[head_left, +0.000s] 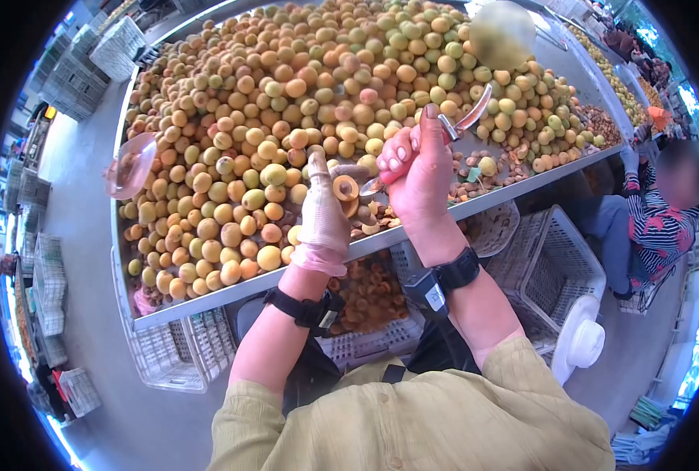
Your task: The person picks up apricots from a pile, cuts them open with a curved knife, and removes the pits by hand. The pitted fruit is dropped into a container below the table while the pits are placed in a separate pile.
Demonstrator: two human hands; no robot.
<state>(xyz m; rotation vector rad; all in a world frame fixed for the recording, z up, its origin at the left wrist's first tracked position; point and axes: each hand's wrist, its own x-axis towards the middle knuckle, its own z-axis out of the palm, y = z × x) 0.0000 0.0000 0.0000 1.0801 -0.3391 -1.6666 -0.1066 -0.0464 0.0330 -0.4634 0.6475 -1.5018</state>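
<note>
My left hand (324, 208), in a pale glove, is closed around a halved apricot (345, 188) whose cut orange face and hollow show. Close beside it, my right hand (418, 169) is bare and wrapped round a red-handled tool (473, 110); a curved metal blade sticks out above the fist and a small metal tip points toward the fruit. Whole apricots (267, 149) in yellow, orange and green cover the metal-edged table (287, 276). Pits and scraps (475, 188) lie right of my right hand.
Below the table edge, a crate (365, 343) holds apricot halves. More white crates (178, 353) (549, 259) stand on both sides. A clear plastic scoop (132, 165) rests at the table's left edge. A person (655, 212) in a patterned top sits at the right.
</note>
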